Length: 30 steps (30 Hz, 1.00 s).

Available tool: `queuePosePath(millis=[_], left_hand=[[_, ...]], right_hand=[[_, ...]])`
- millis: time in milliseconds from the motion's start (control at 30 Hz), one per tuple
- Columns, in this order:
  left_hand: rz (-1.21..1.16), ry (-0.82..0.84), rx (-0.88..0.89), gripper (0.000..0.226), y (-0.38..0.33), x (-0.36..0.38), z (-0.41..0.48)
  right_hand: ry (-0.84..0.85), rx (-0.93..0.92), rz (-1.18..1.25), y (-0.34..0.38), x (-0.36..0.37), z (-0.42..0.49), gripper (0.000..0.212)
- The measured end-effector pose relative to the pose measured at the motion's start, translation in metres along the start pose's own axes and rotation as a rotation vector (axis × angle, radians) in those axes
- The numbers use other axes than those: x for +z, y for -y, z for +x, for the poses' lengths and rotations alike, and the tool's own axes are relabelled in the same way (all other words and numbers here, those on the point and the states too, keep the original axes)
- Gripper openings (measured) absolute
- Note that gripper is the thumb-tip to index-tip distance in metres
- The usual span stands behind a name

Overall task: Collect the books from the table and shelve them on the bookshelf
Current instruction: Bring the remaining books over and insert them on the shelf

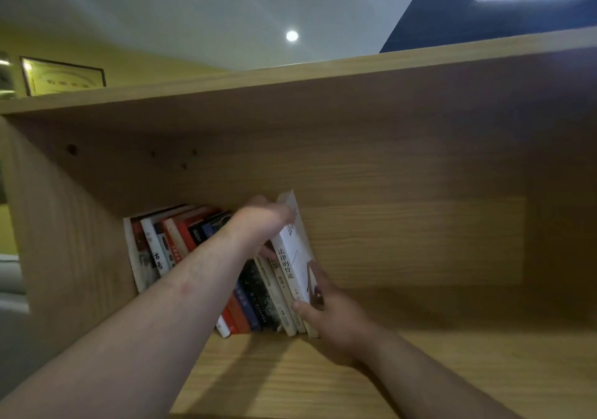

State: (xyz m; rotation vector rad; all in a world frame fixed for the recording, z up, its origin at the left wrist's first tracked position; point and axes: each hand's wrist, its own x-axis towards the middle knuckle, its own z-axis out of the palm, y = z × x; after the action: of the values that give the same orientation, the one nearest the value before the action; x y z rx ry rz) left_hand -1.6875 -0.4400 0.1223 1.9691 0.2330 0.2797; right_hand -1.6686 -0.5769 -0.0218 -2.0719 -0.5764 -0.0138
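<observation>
Shelving stage, judged well advanced; a row of books [168, 241] is already stood at the left end of the bookshelf [420, 241], spines outward, all leaning to the left. A white book [292, 257] is placed at the right end of that row, touching its neighbour, tilted and not yet upright. Left hand [258, 221]: curled over the top edges at the white book, thumb in front of the spines; a grip on its top is inferred. Right hand [336, 318]: closed round the lower end of the white book, thumb on the spine, fingers on the cover. The rest of the compartment to the right is unfilled. Table not in view; books left to collect cannot be told. Remaining here: the white book to be squared and released.
</observation>
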Motion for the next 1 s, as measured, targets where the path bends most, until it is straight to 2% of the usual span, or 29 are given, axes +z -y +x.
queuePosePath(millis=[133, 200, 267, 300, 367, 433, 533, 667, 800, 867, 967, 1000], left_hand=[[-0.081, -0.072, 0.017, 0.024, 0.006, 0.001, 0.005], [-0.151, -0.156, 0.155, 0.024, 0.023, 0.001, 0.002], [-0.108, -0.265, 0.402, 0.02, 0.054, 0.001, -0.006], [0.009, -0.311, 0.529, 0.026, 0.072, 0.0, -0.012], [0.389, -0.31, 0.749, 0.058, 0.11, -0.002, -0.018], [0.726, -0.261, 0.849, 0.072, 0.136, -0.002, -0.012], [0.891, -0.26, 0.878, 0.071, 0.151, -0.006, 0.002], [0.934, -0.169, 0.859, 0.083, 0.154, -0.013, 0.005], [0.861, -0.129, 0.82, 0.076, 0.15, -0.016, -0.005], [0.649, -0.233, 0.762, 0.067, 0.153, -0.027, -0.013], [0.256, -0.614, 0.537, 0.049, 0.164, -0.058, -0.019], [0.164, -0.694, 0.438, 0.044, 0.17, -0.07, -0.018]], right_hand=[[0.01, 0.018, -0.125, 0.0, 0.003, 0.007, 0.075], [0.006, 0.024, -0.174, -0.001, 0.003, 0.01, 0.073], [0.022, 0.011, -0.226, -0.002, 0.004, 0.012, 0.073], [0.033, -0.001, -0.256, -0.002, 0.005, 0.013, 0.074], [0.038, -0.02, -0.297, -0.003, 0.007, 0.016, 0.076], [0.035, -0.04, -0.301, -0.001, 0.009, 0.018, 0.075], [0.019, -0.062, -0.297, 0.001, 0.008, 0.02, 0.073], [0.003, -0.054, -0.256, -0.005, 0.011, 0.024, 0.075], [-0.06, -0.048, -0.246, -0.018, 0.02, 0.026, 0.071], [-0.066, -0.042, -0.267, -0.019, 0.02, 0.026, 0.07], [-0.07, -0.049, -0.279, -0.02, 0.018, 0.025, 0.07], [-0.068, -0.047, -0.27, -0.02, 0.018, 0.025, 0.07]])
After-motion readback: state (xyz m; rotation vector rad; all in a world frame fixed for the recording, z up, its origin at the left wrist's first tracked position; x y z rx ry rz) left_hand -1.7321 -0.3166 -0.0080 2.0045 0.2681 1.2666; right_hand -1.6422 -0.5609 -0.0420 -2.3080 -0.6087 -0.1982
